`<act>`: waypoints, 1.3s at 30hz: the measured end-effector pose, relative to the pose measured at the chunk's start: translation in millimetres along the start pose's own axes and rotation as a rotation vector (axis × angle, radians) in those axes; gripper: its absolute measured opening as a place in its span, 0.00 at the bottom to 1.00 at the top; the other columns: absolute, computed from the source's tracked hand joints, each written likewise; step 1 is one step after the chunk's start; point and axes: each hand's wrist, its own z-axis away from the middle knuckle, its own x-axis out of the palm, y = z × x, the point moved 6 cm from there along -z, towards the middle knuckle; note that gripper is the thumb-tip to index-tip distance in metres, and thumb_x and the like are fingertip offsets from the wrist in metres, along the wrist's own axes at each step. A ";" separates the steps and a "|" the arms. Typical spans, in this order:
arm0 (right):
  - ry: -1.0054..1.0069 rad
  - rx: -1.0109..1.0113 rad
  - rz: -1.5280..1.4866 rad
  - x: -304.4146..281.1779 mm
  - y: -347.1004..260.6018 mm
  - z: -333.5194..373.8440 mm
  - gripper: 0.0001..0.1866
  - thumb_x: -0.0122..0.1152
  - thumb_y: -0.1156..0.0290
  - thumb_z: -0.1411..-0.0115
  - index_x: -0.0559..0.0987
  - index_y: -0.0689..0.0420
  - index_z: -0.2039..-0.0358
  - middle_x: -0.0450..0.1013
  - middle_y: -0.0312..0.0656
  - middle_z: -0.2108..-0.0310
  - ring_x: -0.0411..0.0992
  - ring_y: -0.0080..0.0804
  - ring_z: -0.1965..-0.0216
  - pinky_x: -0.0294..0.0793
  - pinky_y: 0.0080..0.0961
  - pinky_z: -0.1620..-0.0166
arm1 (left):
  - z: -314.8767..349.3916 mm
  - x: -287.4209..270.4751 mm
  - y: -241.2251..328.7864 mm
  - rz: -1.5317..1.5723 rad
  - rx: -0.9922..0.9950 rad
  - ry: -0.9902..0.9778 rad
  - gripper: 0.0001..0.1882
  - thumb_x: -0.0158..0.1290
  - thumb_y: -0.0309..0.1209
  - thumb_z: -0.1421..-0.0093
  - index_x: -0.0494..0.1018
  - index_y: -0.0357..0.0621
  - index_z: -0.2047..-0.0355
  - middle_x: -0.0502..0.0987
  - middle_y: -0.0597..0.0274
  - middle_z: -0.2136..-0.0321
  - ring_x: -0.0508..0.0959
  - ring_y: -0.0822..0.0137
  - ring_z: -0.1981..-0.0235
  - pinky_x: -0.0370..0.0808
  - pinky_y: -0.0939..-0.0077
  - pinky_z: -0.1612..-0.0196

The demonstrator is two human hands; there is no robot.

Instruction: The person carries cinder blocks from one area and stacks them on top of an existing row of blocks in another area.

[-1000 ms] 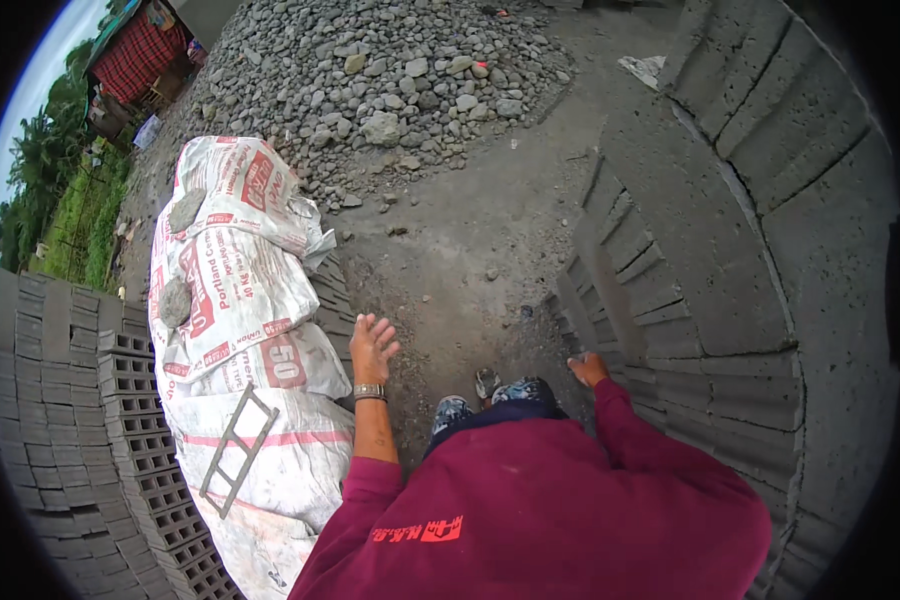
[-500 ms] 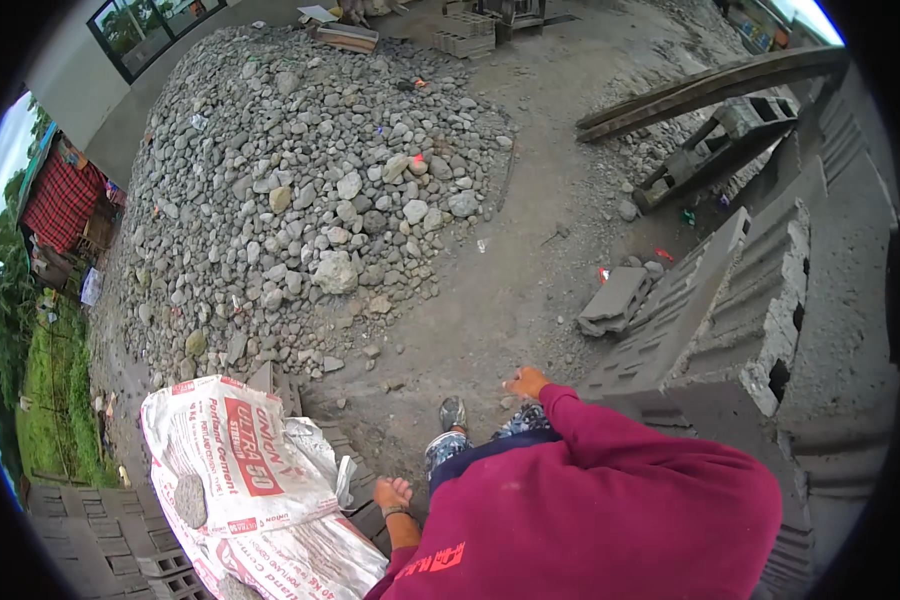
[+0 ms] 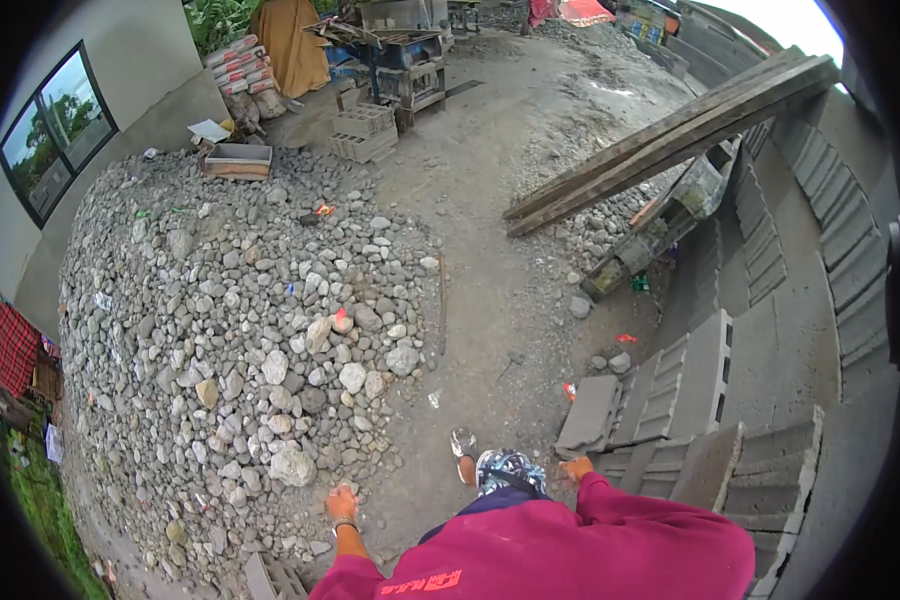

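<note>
My left hand (image 3: 343, 503) hangs in front of me at the near edge of a big heap of grey stones (image 3: 240, 370). A band circles its wrist. Nothing shows in it, and its fingers are loosely bent and a little apart. By my right thigh, close to stacked grey concrete blocks (image 3: 660, 385), is my right hand (image 3: 576, 468). It too looks loose and holds nothing that I can see; part of it is hidden by the sleeve. One shoe (image 3: 463, 443) shows on the dirt path ahead of my body.
Long wooden beams (image 3: 670, 145) slope across the right, above a rough block-like support (image 3: 660, 225). A broken slab (image 3: 588, 412) lies beside the path. Farther off are a wooden box (image 3: 238, 161), hollow blocks (image 3: 363, 132), a workbench (image 3: 400, 65) and piled sacks (image 3: 243, 68).
I have moved forward along the path, and the view has tilted up. The cement bags at my lower left have left the view. Both hands swing free; the far work area now shows.
</note>
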 end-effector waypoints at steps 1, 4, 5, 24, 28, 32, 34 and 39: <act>0.048 0.043 0.142 -6.6 27.3 -20.2 0.24 0.57 0.54 0.46 0.75 0.66 0.63 0.76 0.50 0.69 0.76 0.38 0.76 0.75 0.37 0.73 | 2.2 27.0 -6.7 -0.072 -0.103 -0.023 0.12 0.48 0.37 0.43 0.69 0.40 0.66 0.74 0.60 0.78 0.75 0.68 0.83 0.69 0.75 0.87; -0.129 0.316 -0.331 -6.1 -13.3 -62.8 0.25 0.54 0.52 0.45 0.75 0.64 0.60 0.76 0.50 0.67 0.76 0.39 0.75 0.73 0.39 0.72 | -12.0 60.9 -0.6 -0.242 -0.304 -0.074 0.14 0.48 0.38 0.44 0.70 0.43 0.62 0.75 0.58 0.76 0.76 0.63 0.82 0.71 0.66 0.84; -0.146 0.331 -0.337 -15.0 -48.7 -70.6 0.23 0.58 0.57 0.47 0.74 0.66 0.62 0.75 0.50 0.69 0.76 0.40 0.76 0.73 0.36 0.76 | -18.4 66.7 -0.9 -0.280 -0.332 -0.083 0.16 0.48 0.40 0.44 0.70 0.44 0.60 0.76 0.56 0.75 0.77 0.60 0.80 0.72 0.63 0.83; -0.041 0.035 -0.575 -310.1 -569.4 -421.7 0.15 0.56 0.69 0.45 0.75 0.68 0.61 0.75 0.47 0.73 0.75 0.34 0.78 0.76 0.27 0.77 | -423.9 550.8 495.2 -0.336 -0.201 -0.143 0.11 0.48 0.36 0.47 0.71 0.40 0.74 0.72 0.60 0.82 0.71 0.69 0.88 0.61 0.73 0.90; 0.045 0.234 -0.597 -358.7 -593.8 -452.8 0.17 0.56 0.62 0.45 0.74 0.61 0.59 0.76 0.47 0.72 0.76 0.35 0.78 0.72 0.28 0.80 | -499.1 725.2 664.1 -0.314 0.200 -0.319 0.12 0.50 0.36 0.45 0.74 0.38 0.72 0.72 0.64 0.84 0.71 0.71 0.86 0.66 0.76 0.84; -0.202 0.307 -0.459 -358.7 -612.3 -526.8 0.17 0.58 0.61 0.47 0.76 0.62 0.64 0.77 0.46 0.72 0.77 0.37 0.77 0.72 0.30 0.79 | -582.2 855.3 769.5 -0.336 0.453 -0.368 0.15 0.53 0.38 0.46 0.75 0.36 0.69 0.74 0.62 0.84 0.73 0.70 0.85 0.70 0.75 0.79; -0.252 0.302 -0.372 -368.8 -613.5 -553.6 0.17 0.58 0.61 0.47 0.76 0.62 0.64 0.77 0.46 0.71 0.77 0.38 0.77 0.72 0.30 0.79 | -594.7 920.5 792.2 -0.303 0.326 -0.406 0.15 0.53 0.38 0.46 0.75 0.37 0.68 0.74 0.61 0.83 0.73 0.70 0.85 0.71 0.75 0.80; -0.198 0.388 -0.203 -464.2 -707.6 -686.9 0.20 0.58 0.60 0.46 0.75 0.64 0.60 0.76 0.46 0.72 0.76 0.39 0.78 0.72 0.33 0.78 | -617.0 1002.4 834.0 -0.513 -0.087 -0.454 0.13 0.51 0.37 0.44 0.72 0.41 0.65 0.75 0.64 0.78 0.75 0.71 0.82 0.67 0.75 0.86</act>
